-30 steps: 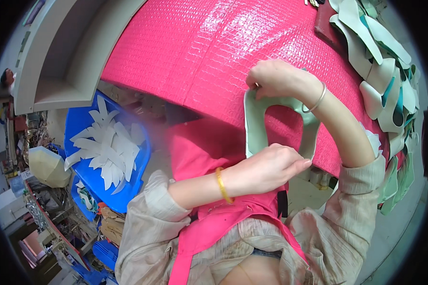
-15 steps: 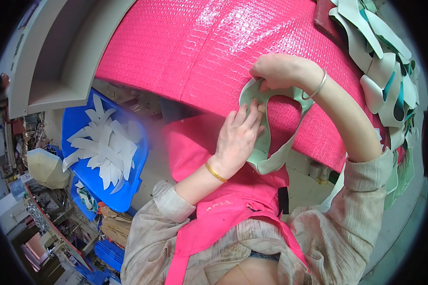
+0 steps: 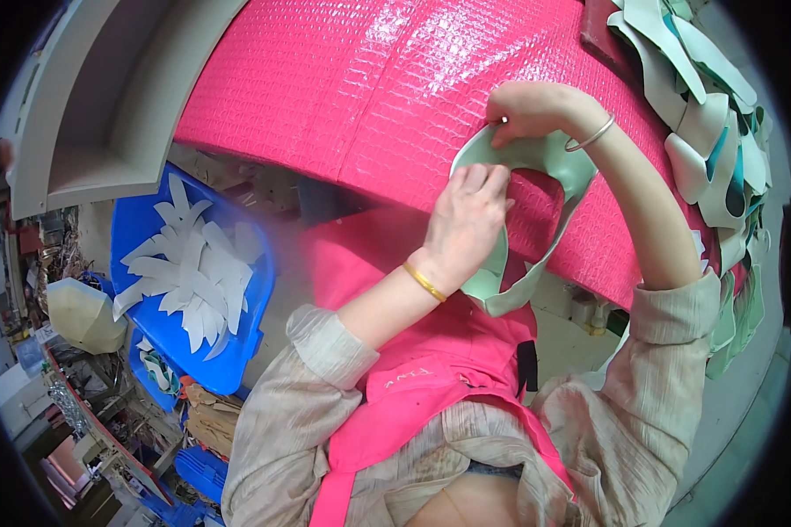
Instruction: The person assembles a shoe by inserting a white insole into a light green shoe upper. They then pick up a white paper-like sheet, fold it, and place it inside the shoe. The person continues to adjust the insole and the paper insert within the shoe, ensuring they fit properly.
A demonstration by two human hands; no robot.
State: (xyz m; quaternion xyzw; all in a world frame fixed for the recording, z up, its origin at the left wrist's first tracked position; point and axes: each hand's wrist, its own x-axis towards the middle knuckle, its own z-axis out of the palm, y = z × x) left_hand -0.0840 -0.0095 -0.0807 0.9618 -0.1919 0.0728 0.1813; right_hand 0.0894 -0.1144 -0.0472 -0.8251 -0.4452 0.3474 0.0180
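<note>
A pale green, loop-shaped piece of sheet material, like a shoe upper [image 3: 523, 290], lies partly on the pink table cover and hangs over its near edge. My left hand [image 3: 468, 215] has its fingers curled closed on the inner left side of the loop. Past it, at the loop's far end, my right hand [image 3: 536, 110] bends inward and pinches the rim between thumb and fingers. The fingertips of both hands are partly hidden. A gold bangle is on my left wrist and a silver one on my right.
Shiny pink quilted sheeting [image 3: 325, 79] covers the table. Several similar pale green pieces [image 3: 721, 167] are heaped at the right edge. A blue bin [image 3: 132, 237] at the left holds white curved strips [image 3: 198, 272]. A grey box-like shelf [image 3: 105, 97] stands at the far left.
My left hand has gone from fingers laid out on the piece to curled closed, and moved right. My right hand and the piece have shifted slightly right.
</note>
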